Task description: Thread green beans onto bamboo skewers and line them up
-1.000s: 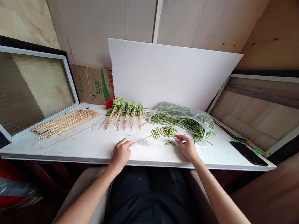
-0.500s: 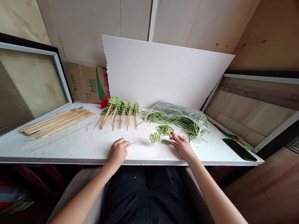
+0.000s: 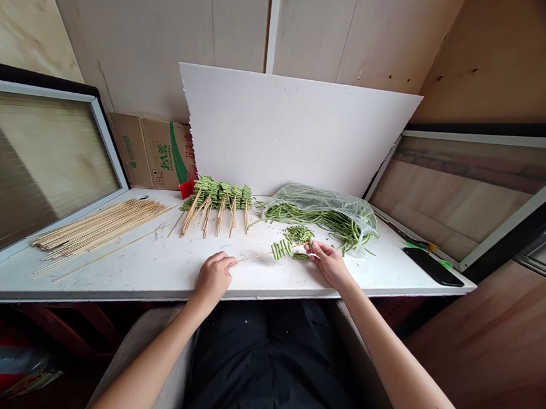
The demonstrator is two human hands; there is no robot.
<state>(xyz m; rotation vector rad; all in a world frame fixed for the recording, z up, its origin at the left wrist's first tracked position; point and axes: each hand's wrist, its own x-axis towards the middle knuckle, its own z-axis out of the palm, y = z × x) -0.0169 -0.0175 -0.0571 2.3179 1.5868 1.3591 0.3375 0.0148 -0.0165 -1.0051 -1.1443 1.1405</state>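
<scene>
My left hand (image 3: 214, 277) is closed round the near end of a thin wooden skewer (image 3: 254, 256), which points to the right. Several short green bean pieces (image 3: 281, 249) are threaded side by side on that skewer. At its far tip, my right hand (image 3: 326, 262) pinches one green bean piece (image 3: 311, 244) against the point; whether the tip has gone through it I cannot tell. A small heap of cut bean pieces (image 3: 298, 234) lies just behind, and a few more loose pieces (image 3: 301, 256) lie by my right fingers.
Bare skewers (image 3: 103, 227) lie in a pile on the left of the white table (image 3: 155, 277). Filled bean skewers (image 3: 222, 195) are stacked at the back. Long beans lie in a clear plastic bag (image 3: 324, 202). A black phone (image 3: 432, 266) rests at right; a cardboard box (image 3: 152, 152) stands behind.
My right hand has brought the bean piece slightly left and down, onto the skewer's tip. My left hand stays almost still, holding the skewer. The whole view has shifted slightly.
</scene>
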